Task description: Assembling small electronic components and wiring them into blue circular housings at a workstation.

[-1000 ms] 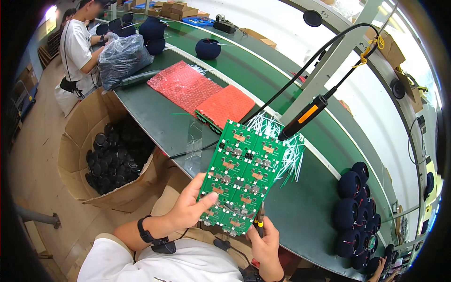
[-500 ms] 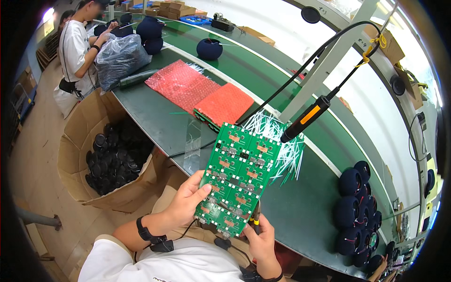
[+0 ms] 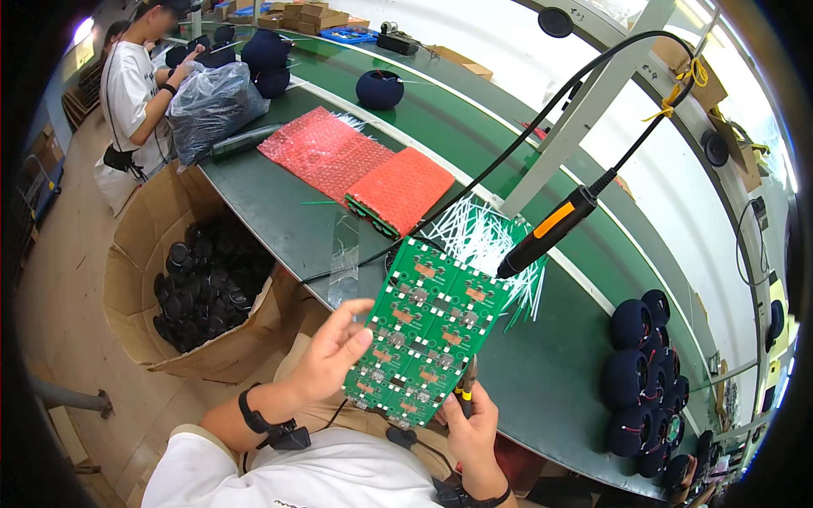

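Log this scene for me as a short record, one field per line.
Circuit board: green, components facing up
Left hand: beside the board's left edge, fingers spread, contact unclear
Right hand: at the board's lower right, holding a black-and-yellow tool
Hanging tool: black, orange stripe
Table: red bubble wrap, white strips, dark blue round items
Left of table: cardboard box holding black round parts

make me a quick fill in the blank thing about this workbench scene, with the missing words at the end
1. The circuit board panel in front of the person is mostly ____ in colour.
2. The hand gripping the yellow-banded tool is the person's ____ one.
3. The hanging black tool has a stripe coloured ____.
4. The big open box of round black parts is made of ____.

Missing words: green; right; orange; cardboard
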